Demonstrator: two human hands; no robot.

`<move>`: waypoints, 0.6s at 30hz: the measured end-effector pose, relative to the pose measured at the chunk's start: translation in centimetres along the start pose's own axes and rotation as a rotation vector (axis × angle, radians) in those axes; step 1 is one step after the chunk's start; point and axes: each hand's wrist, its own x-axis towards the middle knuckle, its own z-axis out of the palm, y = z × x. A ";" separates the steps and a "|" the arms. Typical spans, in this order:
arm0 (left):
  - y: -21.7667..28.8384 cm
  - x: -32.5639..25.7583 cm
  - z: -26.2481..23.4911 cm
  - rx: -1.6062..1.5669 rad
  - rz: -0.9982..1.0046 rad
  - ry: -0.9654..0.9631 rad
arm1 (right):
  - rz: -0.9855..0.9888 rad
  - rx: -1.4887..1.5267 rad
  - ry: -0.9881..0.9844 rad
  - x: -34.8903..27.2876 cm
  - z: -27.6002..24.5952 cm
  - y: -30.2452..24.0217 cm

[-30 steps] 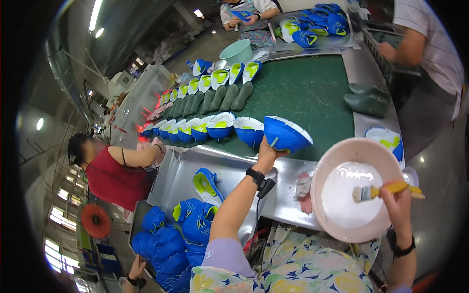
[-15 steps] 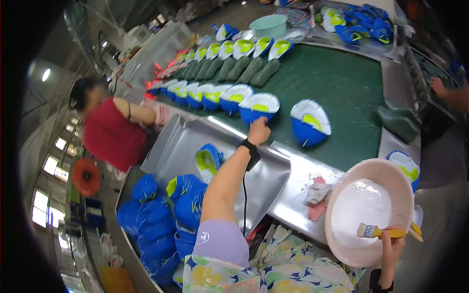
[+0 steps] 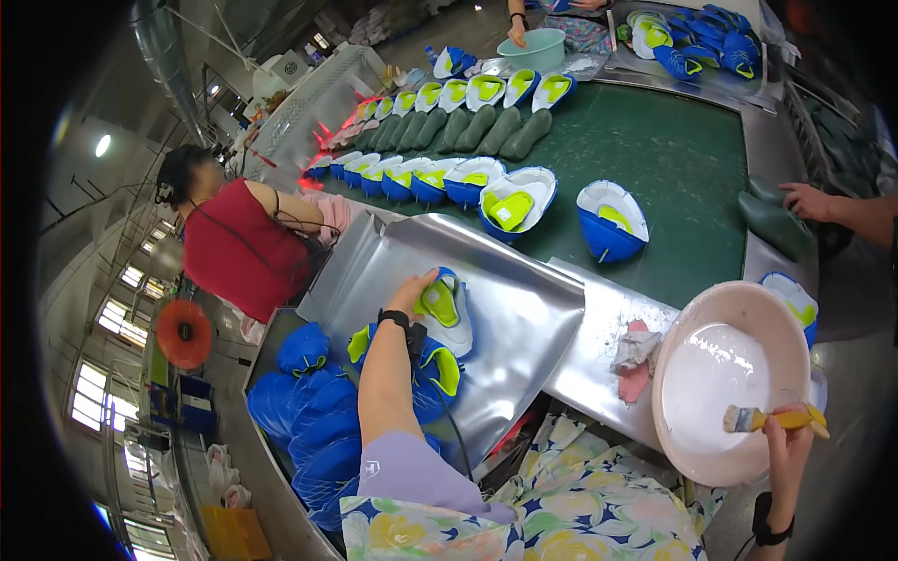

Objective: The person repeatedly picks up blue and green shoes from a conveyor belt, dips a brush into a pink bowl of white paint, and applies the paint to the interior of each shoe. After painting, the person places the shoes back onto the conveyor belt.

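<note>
Your left hand (image 3: 412, 292) closes around a blue, white and lime shoe upper (image 3: 447, 313) lying on the crinkled silver metal sheet (image 3: 524, 309), while your right hand (image 3: 784, 447) grips a yellow-handled brush (image 3: 760, 420) over the round pink basin of white glue (image 3: 725, 379). The loaded bristles could drip on the sheet. The basin overhangs the steel edge, so a nudge may tip it.

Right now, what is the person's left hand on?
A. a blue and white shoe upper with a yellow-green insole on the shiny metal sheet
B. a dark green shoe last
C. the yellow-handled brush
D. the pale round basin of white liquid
A: the left hand grips the blue and white shoe upper with a yellow-green insole on the shiny metal sheet; the right hand has the yellow-handled brush.
</note>
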 end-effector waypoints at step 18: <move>5.8 -16.8 10.3 0.542 1.250 0.136 | -0.095 -0.157 -0.150 4.8 2.4 -0.8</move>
